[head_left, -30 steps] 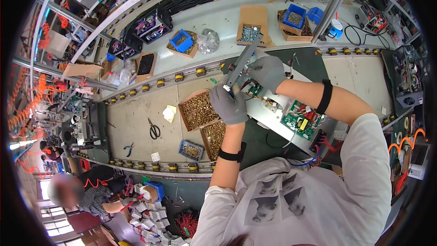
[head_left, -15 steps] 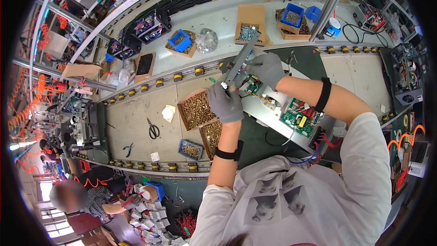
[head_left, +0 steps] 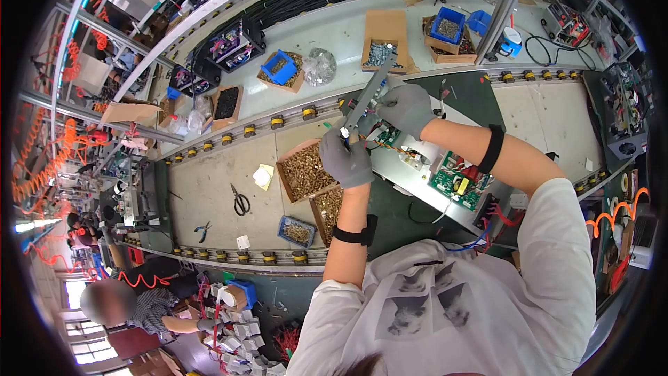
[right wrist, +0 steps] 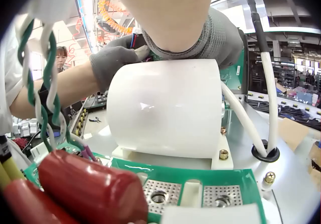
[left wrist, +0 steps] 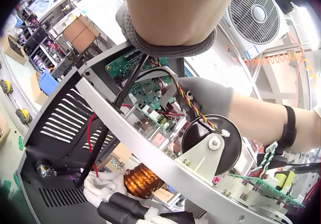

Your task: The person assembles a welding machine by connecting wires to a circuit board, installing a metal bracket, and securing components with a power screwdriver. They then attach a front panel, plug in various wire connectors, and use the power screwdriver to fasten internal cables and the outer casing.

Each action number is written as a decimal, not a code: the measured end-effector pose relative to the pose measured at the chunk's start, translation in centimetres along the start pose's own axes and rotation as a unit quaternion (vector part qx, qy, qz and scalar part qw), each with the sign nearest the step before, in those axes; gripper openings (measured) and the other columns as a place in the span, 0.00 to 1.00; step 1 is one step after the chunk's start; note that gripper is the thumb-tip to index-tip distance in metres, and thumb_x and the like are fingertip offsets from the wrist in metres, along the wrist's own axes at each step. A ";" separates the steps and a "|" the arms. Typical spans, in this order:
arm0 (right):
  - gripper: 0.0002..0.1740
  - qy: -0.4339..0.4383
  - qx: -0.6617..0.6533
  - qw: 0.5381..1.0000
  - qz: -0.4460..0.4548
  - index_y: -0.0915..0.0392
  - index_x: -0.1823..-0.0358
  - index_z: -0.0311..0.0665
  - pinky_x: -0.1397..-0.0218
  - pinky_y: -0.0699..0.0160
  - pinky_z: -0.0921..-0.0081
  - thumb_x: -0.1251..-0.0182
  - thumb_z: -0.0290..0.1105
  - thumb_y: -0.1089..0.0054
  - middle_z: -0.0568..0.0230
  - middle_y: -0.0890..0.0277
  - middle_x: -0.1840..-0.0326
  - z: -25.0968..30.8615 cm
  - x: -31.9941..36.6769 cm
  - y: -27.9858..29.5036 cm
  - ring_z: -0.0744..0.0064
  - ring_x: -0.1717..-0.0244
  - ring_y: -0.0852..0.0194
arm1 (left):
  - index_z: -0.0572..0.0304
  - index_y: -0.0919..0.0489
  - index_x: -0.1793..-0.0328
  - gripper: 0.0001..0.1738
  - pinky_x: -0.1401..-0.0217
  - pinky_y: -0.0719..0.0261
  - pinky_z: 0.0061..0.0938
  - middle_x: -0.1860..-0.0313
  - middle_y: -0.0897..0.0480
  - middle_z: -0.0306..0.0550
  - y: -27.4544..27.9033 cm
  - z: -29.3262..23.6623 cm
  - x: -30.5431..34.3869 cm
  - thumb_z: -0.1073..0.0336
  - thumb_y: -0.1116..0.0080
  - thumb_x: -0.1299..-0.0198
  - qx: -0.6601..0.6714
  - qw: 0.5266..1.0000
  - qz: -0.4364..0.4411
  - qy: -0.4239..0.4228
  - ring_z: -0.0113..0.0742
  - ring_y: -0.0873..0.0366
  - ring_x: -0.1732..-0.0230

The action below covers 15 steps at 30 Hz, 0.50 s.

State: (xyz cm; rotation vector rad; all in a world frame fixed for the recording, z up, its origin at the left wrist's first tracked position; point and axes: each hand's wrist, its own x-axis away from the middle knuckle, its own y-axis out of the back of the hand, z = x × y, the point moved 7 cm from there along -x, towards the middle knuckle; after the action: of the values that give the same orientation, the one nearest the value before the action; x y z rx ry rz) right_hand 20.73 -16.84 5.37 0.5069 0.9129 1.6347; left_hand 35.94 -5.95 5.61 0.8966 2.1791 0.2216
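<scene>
In the head view, both hands wear grey gloves and work at the upright dark panel (head_left: 369, 94) at the end of a metal chassis plate (head_left: 400, 173). My left hand (head_left: 346, 159) holds the panel's near end, its thumb and fingers around the corner. Bent fingers of my right hand (head_left: 409, 108) reach in behind the panel, close to a green circuit board (left wrist: 135, 73) and thin wires (left wrist: 188, 101). Its fingertips are hidden, and I cannot tell what they hold. A large white cylinder (right wrist: 165, 108) stands on the chassis just below the right wrist.
Boxes of brass fasteners (head_left: 306, 170), a small blue tray (head_left: 297, 231), scissors (head_left: 240, 202) and pliers (head_left: 202, 231) lie left of the left hand. Another green board (head_left: 456, 181) sits on the chassis. Roller rails (head_left: 278, 122) run behind; a person (head_left: 149, 306) works at lower left.
My left hand has shifted slightly at the panel's corner, and its thumb now shows. The right hand stays behind the panel. The other person's arm has moved over the white parts.
</scene>
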 end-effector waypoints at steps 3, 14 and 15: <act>0.12 -0.039 0.004 0.998 0.050 0.15 0.71 0.49 0.59 0.24 0.63 0.54 0.45 0.40 0.60 0.20 0.68 0.1 0.1 0.0 0.55 0.63 0.22 | 0.62 0.21 0.53 0.15 0.54 0.27 0.36 0.62 0.20 0.52 0.2 -0.2 0.1 0.67 0.40 0.47 0.004 1.000 0.005 0.003 0.49 0.23 0.58; 0.12 -0.040 0.019 0.993 0.107 0.14 0.74 0.47 0.60 0.22 0.66 0.56 0.43 0.40 0.59 0.19 0.70 0.5 -1.1 1.0 0.56 0.68 0.21 | 0.65 0.23 0.54 0.15 0.57 0.27 0.36 0.65 0.21 0.52 0.2 -0.5 -0.1 0.66 0.39 0.47 -0.028 0.999 0.018 -0.007 0.49 0.23 0.62; 0.13 -0.043 0.003 0.994 0.103 0.14 0.74 0.46 0.61 0.22 0.67 0.57 0.43 0.39 0.58 0.19 0.71 0.3 -1.1 0.8 0.57 0.69 0.21 | 0.65 0.23 0.55 0.15 0.57 0.27 0.35 0.65 0.21 0.52 0.3 -0.6 -0.1 0.66 0.39 0.47 -0.019 1.000 0.012 -0.010 0.49 0.23 0.62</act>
State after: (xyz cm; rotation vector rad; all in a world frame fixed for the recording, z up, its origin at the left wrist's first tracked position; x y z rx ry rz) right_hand 20.77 -17.85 6.37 0.6897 0.8232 1.7813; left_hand 35.71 -5.71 6.17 0.9009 2.1394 0.2633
